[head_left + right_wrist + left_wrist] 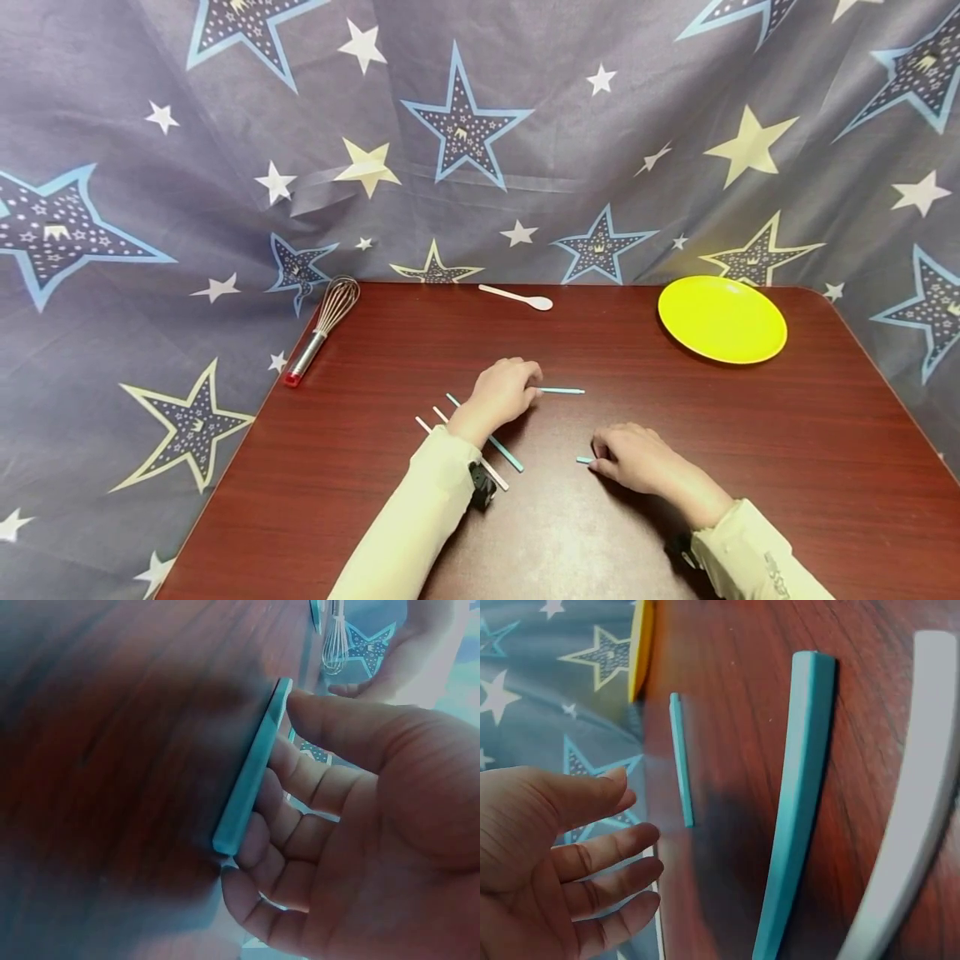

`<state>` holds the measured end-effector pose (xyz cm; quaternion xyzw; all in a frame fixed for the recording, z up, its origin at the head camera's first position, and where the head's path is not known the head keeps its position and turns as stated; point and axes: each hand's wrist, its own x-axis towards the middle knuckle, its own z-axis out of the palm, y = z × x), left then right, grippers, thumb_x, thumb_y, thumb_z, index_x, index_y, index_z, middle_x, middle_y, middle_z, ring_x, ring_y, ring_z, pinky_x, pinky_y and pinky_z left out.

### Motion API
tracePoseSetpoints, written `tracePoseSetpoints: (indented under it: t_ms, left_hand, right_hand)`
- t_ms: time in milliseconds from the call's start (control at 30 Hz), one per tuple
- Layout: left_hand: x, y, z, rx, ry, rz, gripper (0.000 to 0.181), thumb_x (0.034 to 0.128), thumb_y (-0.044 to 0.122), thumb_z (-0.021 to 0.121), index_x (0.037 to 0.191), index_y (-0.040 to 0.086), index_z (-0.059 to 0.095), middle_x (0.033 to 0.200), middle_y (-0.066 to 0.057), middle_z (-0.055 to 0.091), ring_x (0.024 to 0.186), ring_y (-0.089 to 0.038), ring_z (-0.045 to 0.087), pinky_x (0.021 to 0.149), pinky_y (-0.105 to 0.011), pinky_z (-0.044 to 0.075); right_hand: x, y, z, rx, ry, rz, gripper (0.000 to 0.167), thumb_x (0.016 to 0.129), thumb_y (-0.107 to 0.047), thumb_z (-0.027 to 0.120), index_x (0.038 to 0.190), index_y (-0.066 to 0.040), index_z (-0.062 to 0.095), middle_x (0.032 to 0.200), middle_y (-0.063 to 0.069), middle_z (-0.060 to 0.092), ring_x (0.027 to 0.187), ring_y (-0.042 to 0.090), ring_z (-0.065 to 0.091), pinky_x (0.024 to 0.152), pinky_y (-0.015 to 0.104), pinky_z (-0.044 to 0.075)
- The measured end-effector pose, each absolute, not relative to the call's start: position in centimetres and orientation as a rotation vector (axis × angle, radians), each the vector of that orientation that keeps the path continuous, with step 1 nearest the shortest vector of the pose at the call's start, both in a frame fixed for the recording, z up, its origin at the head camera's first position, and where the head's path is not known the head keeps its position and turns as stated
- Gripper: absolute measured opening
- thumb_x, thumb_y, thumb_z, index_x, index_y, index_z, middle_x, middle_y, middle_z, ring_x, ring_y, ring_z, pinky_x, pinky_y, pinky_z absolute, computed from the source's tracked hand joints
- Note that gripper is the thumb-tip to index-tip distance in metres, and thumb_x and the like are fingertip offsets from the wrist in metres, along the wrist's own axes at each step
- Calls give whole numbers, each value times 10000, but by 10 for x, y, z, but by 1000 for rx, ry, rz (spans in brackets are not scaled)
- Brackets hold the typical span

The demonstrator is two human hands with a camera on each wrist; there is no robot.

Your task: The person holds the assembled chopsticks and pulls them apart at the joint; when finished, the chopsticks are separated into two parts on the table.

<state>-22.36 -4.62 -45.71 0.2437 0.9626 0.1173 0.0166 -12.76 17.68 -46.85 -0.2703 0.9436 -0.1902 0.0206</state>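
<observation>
My right hand [637, 458] pinches a short blue-green stick [251, 780] between thumb and fingers, just over the table; a small end of it shows in the head view. My left hand [504, 392] hovers farther back, thumb and fingers apart and loosely bent. Past its fingertips lies another blue stick [562, 391], and the left wrist view shows a gap between them. Under the left wrist lie a longer teal stick [799, 795] and a white stick [907, 780], side by side and slanted. A second white stick [423, 424] is mostly hidden by the sleeve.
A yellow plate [722, 320] sits at the back right of the brown table [825, 467]. At the back edge lies a white spoon [517, 297]. A whisk [322, 332] with a red-ended handle lies along the left edge. A star-patterned cloth [465, 217] hangs behind.
</observation>
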Motion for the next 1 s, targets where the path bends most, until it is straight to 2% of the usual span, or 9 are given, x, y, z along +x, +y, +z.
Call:
tracePoseSetpoints:
  t_ms: [233, 433, 667, 800, 1000]
  left_hand:
    - [-216, -66, -451, 774, 2958, 587, 157, 913, 279, 686, 1051, 204, 690, 1001, 44, 659, 947, -155, 631, 806, -352, 500]
    - [-210, -80, -447, 783, 2933, 727, 158, 909, 250, 689, 1053, 184, 697, 1013, 39, 674, 924, -142, 642, 810, -360, 498]
    - [-204, -94, -447, 805, 2948, 784, 157, 912, 233, 687, 1057, 172, 698, 990, 38, 672, 889, -168, 639, 777, -337, 490]
    - [-200, -101, -447, 820, 2970, 811, 157, 908, 215, 692, 1048, 145, 704, 978, 20, 673, 873, -195, 636, 759, -343, 488]
    - [-194, -109, -449, 859, 2985, 780, 151, 901, 208, 701, 1041, 152, 707, 986, 27, 680, 887, -160, 606, 778, -336, 490]
  right_hand:
    - [-126, 173, -467, -735, 2942, -582, 257, 857, -266, 727, 739, -206, 507, 658, -123, 448, 632, 90, 434, 571, 301, 370]
    - [-127, 164, -463, -672, 2945, -550, 210, 860, -277, 725, 777, -183, 556, 714, -87, 520, 673, 141, 509, 611, 363, 429]
    - [-129, 153, -460, -757, 2976, -538, 122, 848, -232, 723, 840, -144, 640, 805, -37, 632, 784, 232, 630, 701, 424, 494]
    - [-131, 148, -459, -803, 2998, -543, 103, 847, -217, 721, 849, -132, 664, 822, -18, 653, 817, 251, 644, 724, 438, 503]
    - [-133, 140, -458, -903, 3035, -563, 87, 829, -190, 734, 843, -134, 669, 813, -24, 653, 815, 252, 640, 721, 438, 501]
